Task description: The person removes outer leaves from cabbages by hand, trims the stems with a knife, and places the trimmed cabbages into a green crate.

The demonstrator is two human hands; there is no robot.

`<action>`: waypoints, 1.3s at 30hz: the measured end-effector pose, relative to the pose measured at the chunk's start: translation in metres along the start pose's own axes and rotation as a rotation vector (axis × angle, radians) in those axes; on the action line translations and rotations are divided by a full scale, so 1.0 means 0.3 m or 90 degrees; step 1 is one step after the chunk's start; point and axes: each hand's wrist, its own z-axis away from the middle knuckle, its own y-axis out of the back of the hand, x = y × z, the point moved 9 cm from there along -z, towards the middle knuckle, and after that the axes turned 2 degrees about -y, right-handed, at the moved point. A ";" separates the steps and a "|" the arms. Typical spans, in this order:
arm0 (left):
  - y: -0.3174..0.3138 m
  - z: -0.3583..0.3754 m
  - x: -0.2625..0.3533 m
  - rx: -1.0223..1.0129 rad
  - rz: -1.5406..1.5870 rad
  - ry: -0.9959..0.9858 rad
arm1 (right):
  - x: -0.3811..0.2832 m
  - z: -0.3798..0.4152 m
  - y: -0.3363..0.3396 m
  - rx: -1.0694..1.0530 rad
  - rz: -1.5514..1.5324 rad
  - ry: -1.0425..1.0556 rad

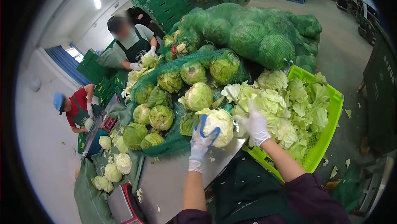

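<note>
Room: a grey floor [343, 48] and a metal table [165, 182] are seen, the table set left of the crate [336, 110].
Cabbage [219, 128]: held just left of the crate, over the table.
Left hand [200, 144]: its fingers are spread and gripped round the cabbage, seemingly so it is steadied.
Right hand [253, 125]: a slim knife [236, 99] appears gripped, blade pointed away from the wearer, presumably for safety.
Leaves [269, 104]: heaped in the crate, probably so they are contained.
Net [169, 146]: spread left of the crate, more cabbages [198, 96] being gathered there, likely for easy reach.
</note>
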 end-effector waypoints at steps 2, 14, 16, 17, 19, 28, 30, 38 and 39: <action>-0.023 0.025 0.070 -0.016 -0.093 0.004 | -0.108 0.011 -0.044 -0.026 -0.021 0.049; -0.036 0.094 0.124 -0.060 -0.229 -0.165 | -0.095 -0.162 -0.170 -0.238 -0.027 0.094; -0.056 0.104 0.168 -0.037 -0.259 -0.206 | -0.198 -0.094 -0.164 -0.308 0.003 0.180; -0.069 0.106 0.161 -0.022 -0.328 -0.225 | -0.199 -0.087 -0.189 -0.329 0.023 0.184; -0.084 0.107 0.183 -0.028 -0.351 -0.229 | -0.194 -0.102 -0.210 -0.343 0.046 0.191; -0.106 0.095 0.223 -0.019 -0.390 -0.215 | -0.003 -0.229 -0.242 -0.163 0.191 0.124; -0.088 0.126 0.214 -0.025 -0.382 -0.246 | 0.055 -0.223 -0.225 -0.153 0.117 0.102; -0.061 0.141 0.143 -0.018 -0.221 -0.146 | -0.054 -0.135 -0.173 -0.152 0.035 0.034; -0.074 0.126 0.142 -0.016 -0.200 -0.148 | -0.070 -0.127 -0.176 -0.171 0.032 0.050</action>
